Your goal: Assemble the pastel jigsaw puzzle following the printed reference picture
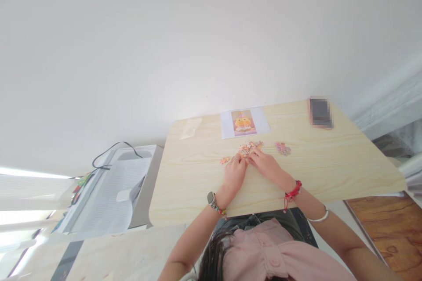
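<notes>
A heap of small jigsaw puzzle pieces (246, 148) lies on the light wooden table (194, 175) in front of me. My left hand (235, 170) touches the near left edge of this heap, fingers curled and closed. From the right, my right hand (266, 165) reaches in with its fingers bent together at the pieces, close beside the left. What the fingertips of either hand grip is too small to make out. A little cluster of orange pieces (225, 160) sits left of the heap, and a pinkish cluster (282, 148) sits to its right.
Behind the heap lies a white sheet with a printed picture (244, 123) of a yellow figure. A phone (320, 113) is at the far right, a pale translucent wrapper (191, 127) at the far left. Papers (121, 189) and a black cable (114, 144) cover a white cabinet on the left.
</notes>
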{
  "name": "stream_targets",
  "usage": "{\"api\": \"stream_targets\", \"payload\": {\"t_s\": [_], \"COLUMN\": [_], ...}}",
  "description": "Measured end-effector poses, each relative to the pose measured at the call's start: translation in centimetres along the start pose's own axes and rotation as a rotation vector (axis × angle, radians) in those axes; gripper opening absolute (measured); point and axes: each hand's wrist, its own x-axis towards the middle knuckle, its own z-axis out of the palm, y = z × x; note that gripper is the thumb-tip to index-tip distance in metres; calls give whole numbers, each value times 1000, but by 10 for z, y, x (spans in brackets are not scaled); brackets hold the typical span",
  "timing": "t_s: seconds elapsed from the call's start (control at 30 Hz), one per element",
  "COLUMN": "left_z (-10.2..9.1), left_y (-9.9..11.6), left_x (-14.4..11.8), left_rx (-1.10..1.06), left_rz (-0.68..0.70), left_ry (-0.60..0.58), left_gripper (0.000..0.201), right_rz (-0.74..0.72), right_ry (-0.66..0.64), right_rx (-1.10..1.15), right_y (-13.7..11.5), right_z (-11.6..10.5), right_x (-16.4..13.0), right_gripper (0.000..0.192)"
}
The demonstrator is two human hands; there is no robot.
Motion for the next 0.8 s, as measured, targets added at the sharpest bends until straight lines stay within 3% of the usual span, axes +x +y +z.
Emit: {"api": "stream_targets", "payload": {"t_s": [0.17,0.43,0.57,0.8], "left_z": [-7,-25,-23,-10], "left_y": [-1,-1,16,64], "left_x": [3,1,13,52], "left_rx": [13,24,10,-49], "left_rz": [25,107,200,367], "left_ry": [-27,-14,-3,-6], "left_gripper": [21,23,25,23], "right_rz": [17,-19,26,148], "right_ry": [-10,90,131,226], "right_rx": [-2,23,10,42], "right_y": [-1,1,16,62], "right_z": [-3,-26,-35,-45], "right_x": [-1,-16,-32,-63], "right_gripper": [21,24,26,24]}}
